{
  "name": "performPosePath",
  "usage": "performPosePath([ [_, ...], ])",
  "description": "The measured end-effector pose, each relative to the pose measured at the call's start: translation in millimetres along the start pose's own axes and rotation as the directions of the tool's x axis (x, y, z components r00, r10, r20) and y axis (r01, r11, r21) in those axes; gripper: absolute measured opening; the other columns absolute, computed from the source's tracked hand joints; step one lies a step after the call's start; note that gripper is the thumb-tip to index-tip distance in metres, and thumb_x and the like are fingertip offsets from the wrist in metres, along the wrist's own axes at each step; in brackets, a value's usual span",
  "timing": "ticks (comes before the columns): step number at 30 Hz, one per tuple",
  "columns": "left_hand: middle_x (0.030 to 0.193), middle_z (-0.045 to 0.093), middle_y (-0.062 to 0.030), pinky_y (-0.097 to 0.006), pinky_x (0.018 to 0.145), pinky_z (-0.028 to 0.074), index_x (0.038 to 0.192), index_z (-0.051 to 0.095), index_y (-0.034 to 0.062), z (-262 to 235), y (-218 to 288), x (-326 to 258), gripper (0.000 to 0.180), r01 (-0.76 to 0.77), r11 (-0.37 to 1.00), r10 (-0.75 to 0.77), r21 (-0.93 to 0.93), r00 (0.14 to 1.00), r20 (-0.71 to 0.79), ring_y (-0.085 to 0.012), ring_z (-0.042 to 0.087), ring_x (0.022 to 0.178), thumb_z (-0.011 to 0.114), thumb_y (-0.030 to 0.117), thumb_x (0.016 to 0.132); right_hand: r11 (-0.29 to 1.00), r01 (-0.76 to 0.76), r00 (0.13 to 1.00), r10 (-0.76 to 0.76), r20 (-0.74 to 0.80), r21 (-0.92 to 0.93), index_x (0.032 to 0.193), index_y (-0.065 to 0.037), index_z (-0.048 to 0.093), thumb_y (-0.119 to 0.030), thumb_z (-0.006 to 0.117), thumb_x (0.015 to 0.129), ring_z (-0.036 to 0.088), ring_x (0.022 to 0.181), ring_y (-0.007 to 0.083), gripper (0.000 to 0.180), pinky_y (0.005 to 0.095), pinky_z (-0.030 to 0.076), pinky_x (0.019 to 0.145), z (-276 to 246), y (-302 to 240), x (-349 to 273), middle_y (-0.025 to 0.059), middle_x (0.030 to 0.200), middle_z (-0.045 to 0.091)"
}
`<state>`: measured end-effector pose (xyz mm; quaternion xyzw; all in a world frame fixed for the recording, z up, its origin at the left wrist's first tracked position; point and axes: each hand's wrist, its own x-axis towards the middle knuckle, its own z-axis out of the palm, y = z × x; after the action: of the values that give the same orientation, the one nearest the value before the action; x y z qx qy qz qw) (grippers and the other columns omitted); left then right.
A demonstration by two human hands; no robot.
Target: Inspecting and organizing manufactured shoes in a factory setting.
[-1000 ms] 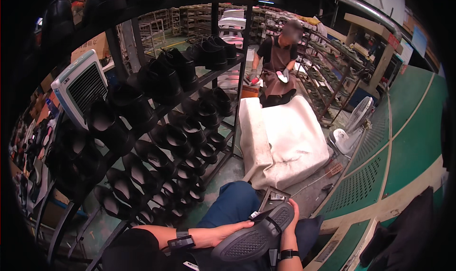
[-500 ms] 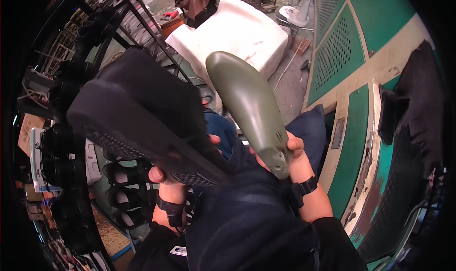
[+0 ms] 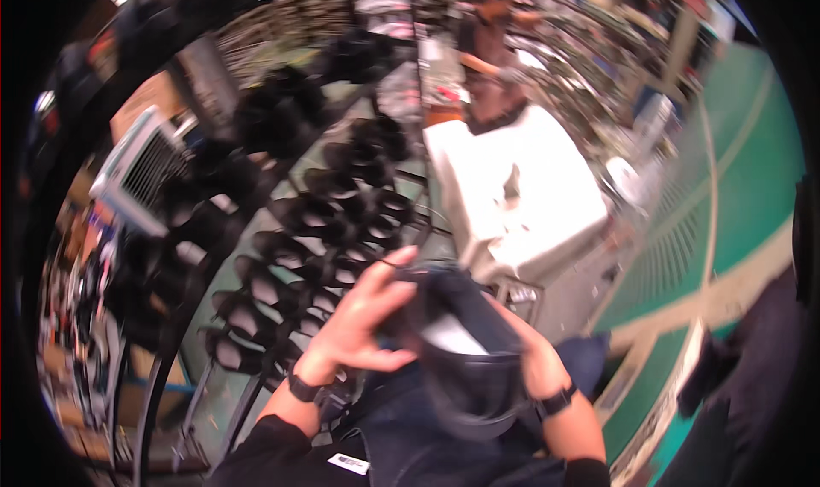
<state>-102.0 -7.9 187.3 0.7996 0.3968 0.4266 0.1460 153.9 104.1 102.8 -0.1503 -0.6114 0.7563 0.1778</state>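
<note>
A black shoe [image 3: 475, 376] is in front of me, blurred, its opening turned up and a pale insole showing inside. My right hand [image 3: 531, 350] grips it along its right side, with the fingers mostly hidden behind it. On the other side, my left hand [image 3: 363, 316] is open, thumb and fingers spread, close to the shoe; whether it touches, I cannot tell. The green shoe last is not in view.
A rack to my left carries rows of black shoes [image 3: 312, 218]. Ahead stands a white-covered block [image 3: 534, 196], with another person [image 3: 491, 55] beyond it. Green machine panels [image 3: 743, 137] line the right. A white louvred unit [image 3: 141, 171] is at far left.
The green shoe last has left my right hand and the view. The black shoe has gone from my left hand to my right, opening now up. The view has swung left.
</note>
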Motion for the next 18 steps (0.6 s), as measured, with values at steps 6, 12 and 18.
performPosePath([
  [6, 0.161, -0.009, -0.0305, -0.057, 0.118, 0.018, 0.158, 0.019, 0.0148, 65, 26, -7, 0.117, 0.084, 0.993, -0.103, -0.088, 0.967, -0.233, -0.0487, 0.002, 0.15, 0.087, 0.051, 0.069, 0.887, 0.41, 0.895, -0.346, -0.281, 0.212, 0.159, -0.006, 0.012, -0.024, 0.074, 0.085, 0.044, 0.136, 0.0292, 0.098, 0.0406, 0.037, 0.113, 58, -84, 38, 0.0166, 0.151, 0.037],
  [12, 0.158, 0.014, -0.027, -0.054, 0.114, 0.032, 0.158, 0.017, 0.0137, -33, 60, -37, 0.108, 0.093, 0.903, 0.267, 0.419, 0.643, -0.718, -0.0445, 0.027, 0.144, 0.083, 0.031, 0.074, 0.525, 0.775, 0.632, -0.656, 0.412, -0.353, 0.151, -0.007, 0.036, -0.033, 0.076, 0.081, 0.042, 0.14, 0.0303, 0.085, 0.0392, 0.039, 0.109, 133, -200, 73, 0.0174, 0.155, 0.035],
  [18, 0.15, 0.037, -0.0185, -0.044, 0.112, 0.039, 0.154, 0.025, 0.0035, -211, 194, -50, 0.093, 0.44, 0.316, 0.776, 0.841, 0.39, -0.496, -0.0307, 0.045, 0.134, 0.078, 0.011, 0.078, 0.817, 0.462, 0.873, -0.352, 0.337, -0.343, 0.128, -0.002, 0.063, -0.016, 0.066, 0.089, 0.056, 0.116, 0.0145, 0.041, 0.0272, 0.049, 0.089, 112, -197, 89, 0.0131, 0.146, 0.047],
])
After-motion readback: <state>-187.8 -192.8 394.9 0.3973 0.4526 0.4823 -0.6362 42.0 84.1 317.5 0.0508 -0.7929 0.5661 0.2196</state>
